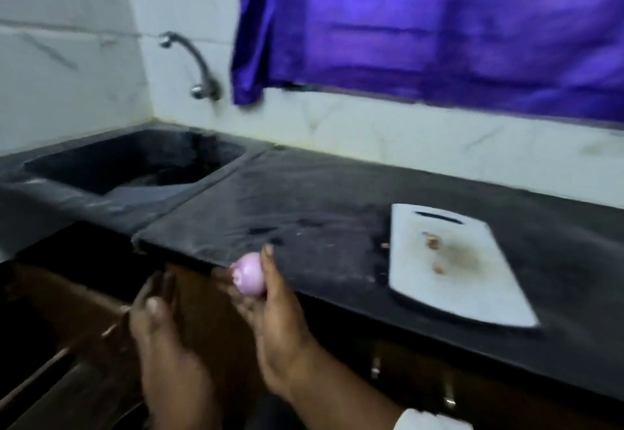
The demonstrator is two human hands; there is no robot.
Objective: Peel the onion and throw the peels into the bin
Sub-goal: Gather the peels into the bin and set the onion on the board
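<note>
A person's right hand (270, 308) grips a peeled pink onion (249, 274), fingers curled round it and thumb up its right side, just off the front edge of a black tabletop (320, 200). The onion's cut end faces left, toward the left hand (158, 325), which is blurred; its fingers look loosely spread and nothing can be made out in them, and it stands apart from the onion, lower and to the left.

On the tabletop to the right of the onion lies a white board (452, 267), its near corner jutting past the front edge; a few brown peel scraps (434, 244) and a faint stain mark its middle. Well left of the board a dark sink (135, 163) is set into the tabletop, with a metal tap (196, 61) on the white tiled wall (67, 58) above it. A purple curtain (439, 24) hangs above the board. Brown cabinets (84, 311) run below the tabletop. No writing or brand can be read anywhere.
</note>
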